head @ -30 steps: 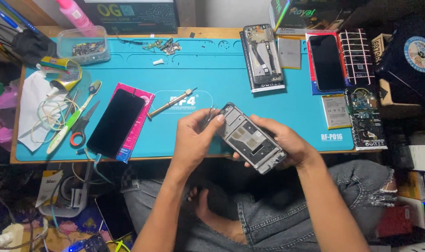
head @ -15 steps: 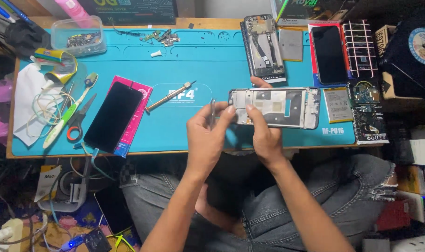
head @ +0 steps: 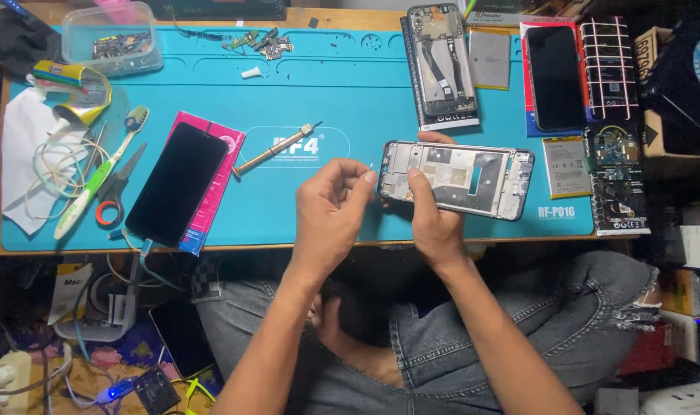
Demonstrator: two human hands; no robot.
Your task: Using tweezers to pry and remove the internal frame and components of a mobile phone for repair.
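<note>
Fingers (head: pixel 423 180) of the right hand (head: pixel 434 223) still grip the phone frame (head: pixel 457 178); left fingers (head: pixel 361 178) pinched together, now off it.

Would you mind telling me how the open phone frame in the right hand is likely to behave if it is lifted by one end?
The phone frame looks thin and hollowed, so it is probably light and may flex slightly. Its exposed inner parts seem fragile. The right hand grips only its left end, so it could tilt.
</note>
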